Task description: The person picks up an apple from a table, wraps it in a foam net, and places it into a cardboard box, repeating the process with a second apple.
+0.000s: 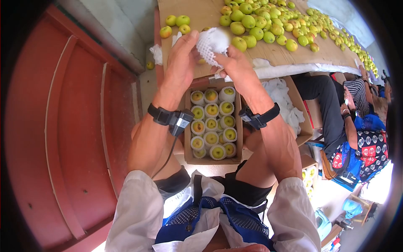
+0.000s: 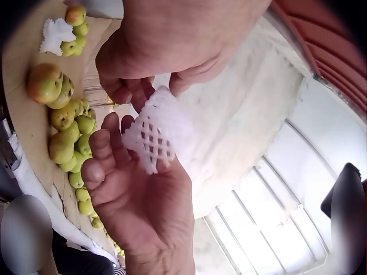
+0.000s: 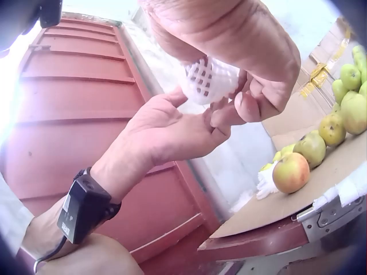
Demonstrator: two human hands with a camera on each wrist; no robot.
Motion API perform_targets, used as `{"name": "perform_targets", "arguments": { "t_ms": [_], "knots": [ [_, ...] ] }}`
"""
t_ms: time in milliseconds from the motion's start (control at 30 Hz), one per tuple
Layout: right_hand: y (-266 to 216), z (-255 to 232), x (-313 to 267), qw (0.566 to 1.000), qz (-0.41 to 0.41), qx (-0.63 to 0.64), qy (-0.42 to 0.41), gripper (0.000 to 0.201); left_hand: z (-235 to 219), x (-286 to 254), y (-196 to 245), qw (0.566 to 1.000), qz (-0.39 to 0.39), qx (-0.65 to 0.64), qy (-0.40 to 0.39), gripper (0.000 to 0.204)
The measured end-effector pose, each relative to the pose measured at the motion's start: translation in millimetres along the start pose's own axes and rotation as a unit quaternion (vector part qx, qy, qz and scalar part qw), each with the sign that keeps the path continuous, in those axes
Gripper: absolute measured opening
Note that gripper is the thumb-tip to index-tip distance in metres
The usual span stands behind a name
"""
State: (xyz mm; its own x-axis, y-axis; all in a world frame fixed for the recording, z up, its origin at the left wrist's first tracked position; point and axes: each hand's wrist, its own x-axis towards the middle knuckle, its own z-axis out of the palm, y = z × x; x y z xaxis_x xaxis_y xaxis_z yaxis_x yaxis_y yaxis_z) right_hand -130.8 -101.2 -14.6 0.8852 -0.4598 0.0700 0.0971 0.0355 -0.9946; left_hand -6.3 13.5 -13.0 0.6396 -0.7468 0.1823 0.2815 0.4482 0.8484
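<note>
A white foam fruit net (image 1: 212,46) is held up between both hands, above the near edge of the table. My left hand (image 1: 180,63) grips it from the left, thumb pointing up. From the right, my right hand (image 1: 240,70) pinches its lower edge. In the left wrist view the net (image 2: 153,134) looks like a pointed mesh sleeve, and no fruit shows through its holes. Below the hands, a cardboard box (image 1: 214,161) holds rows of yellow-green apples (image 1: 210,95) in white foam nets.
Loose apples (image 1: 257,33) are heaped on the cardboard-covered table (image 1: 197,10). Beside the box, another carton (image 1: 305,133) holds white foam nets (image 1: 285,105). A red door (image 1: 79,126) stands at the left. Another person (image 1: 323,109) sits at the right.
</note>
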Motion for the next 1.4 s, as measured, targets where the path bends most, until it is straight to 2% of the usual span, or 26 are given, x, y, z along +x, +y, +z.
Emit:
{"name": "perform_targets", "arguments": {
  "t_ms": [67,167,267,367,467,667,767,867,967,1067,1167,1267,1400],
  "knots": [
    [8,-9,7,0.994,0.052,0.094,-0.024,0.031,6,3,-1,0.999,0.005,0.009,-0.031,0.034],
    [14,-18,13,0.983,0.065,0.167,-0.04,0.031,15,1,-5,0.996,0.023,0.088,-0.012,0.039],
    [-1,-18,11,0.976,0.077,0.191,-0.075,0.038,6,13,-9,0.998,0.002,0.059,0.019,0.042],
    [-11,-16,7,0.978,0.082,0.171,-0.082,0.042,-3,17,-9,0.999,0.015,0.03,0.03,0.041],
    [-7,-14,11,0.996,0.029,0.067,-0.055,0.047,-7,21,-12,0.999,0.008,0.029,0.03,0.04],
    [-11,-21,18,0.943,0.077,0.303,-0.112,0.048,-10,27,-2,0.996,-0.021,-0.073,-0.048,0.037],
    [3,-27,24,0.934,0.085,0.322,-0.127,0.041,0,20,5,0.995,-0.05,-0.062,-0.057,0.036],
    [9,-30,27,0.939,0.09,0.32,-0.087,0.033,-3,19,2,0.988,-0.079,-0.109,-0.081,0.039],
    [10,-36,33,0.925,0.064,0.371,-0.041,0.024,-6,22,-1,0.983,-0.091,-0.145,-0.058,0.041],
    [6,-37,33,0.906,0.043,0.419,-0.041,0.021,-8,21,0,0.98,-0.113,-0.144,-0.075,0.041],
    [5,-39,33,0.9,0.033,0.429,-0.071,0.019,-12,24,-2,0.977,-0.122,-0.156,-0.086,0.041],
    [2,-35,35,0.921,0.02,0.385,-0.062,0.019,-15,29,-1,0.971,-0.133,-0.171,-0.099,0.039],
    [5,-43,41,0.927,0.025,0.366,-0.084,0.02,-7,27,3,0.97,-0.155,-0.164,-0.087,0.038]
  ]
}}
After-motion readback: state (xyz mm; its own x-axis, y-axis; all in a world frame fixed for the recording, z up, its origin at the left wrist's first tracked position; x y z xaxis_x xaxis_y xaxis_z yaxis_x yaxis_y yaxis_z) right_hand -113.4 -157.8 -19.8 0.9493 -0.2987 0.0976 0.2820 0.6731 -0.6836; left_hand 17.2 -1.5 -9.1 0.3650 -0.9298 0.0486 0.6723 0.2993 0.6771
